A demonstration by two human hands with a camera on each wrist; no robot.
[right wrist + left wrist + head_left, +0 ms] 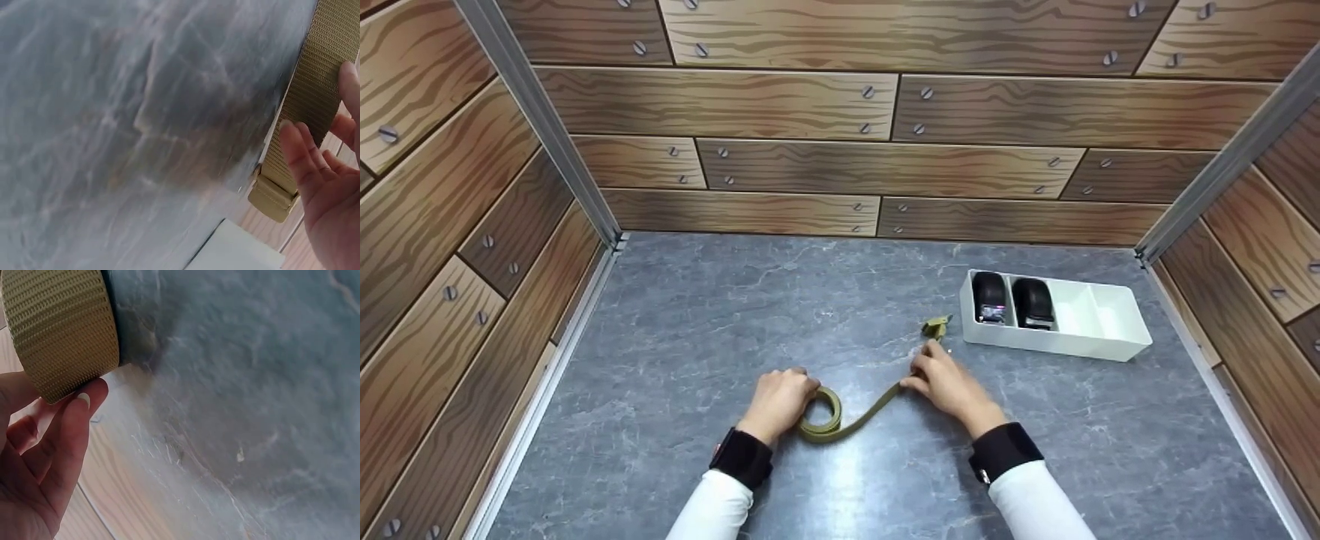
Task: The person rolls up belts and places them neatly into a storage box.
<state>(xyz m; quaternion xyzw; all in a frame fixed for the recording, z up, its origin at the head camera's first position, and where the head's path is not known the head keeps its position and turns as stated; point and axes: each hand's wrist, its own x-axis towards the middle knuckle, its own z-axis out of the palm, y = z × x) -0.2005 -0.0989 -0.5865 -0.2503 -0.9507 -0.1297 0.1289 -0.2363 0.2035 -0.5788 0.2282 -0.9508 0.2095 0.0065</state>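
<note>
An olive webbing belt (864, 420) stands on edge on the grey marbled surface, its left part wound into a loose coil (831, 429). My left hand (781, 397) grips the coil's left side; in the left wrist view, fingers and thumb pinch the ribbed webbing (64, 329). A single strip curves from the coil to my right hand (949, 381), whose thumb and fingers hold the strap (318, 79) on both sides in the right wrist view. Just beyond that hand lies the belt's folded end (936, 327); whether it carries a buckle is hard to make out.
A white divided box (1057, 343) stands at the right. Its two left compartments hold a black rolled belt (988, 291) and another black rolled belt (1033, 298), both with metal buckles. Wood-patterned walls (780, 165) enclose the surface at the back and sides.
</note>
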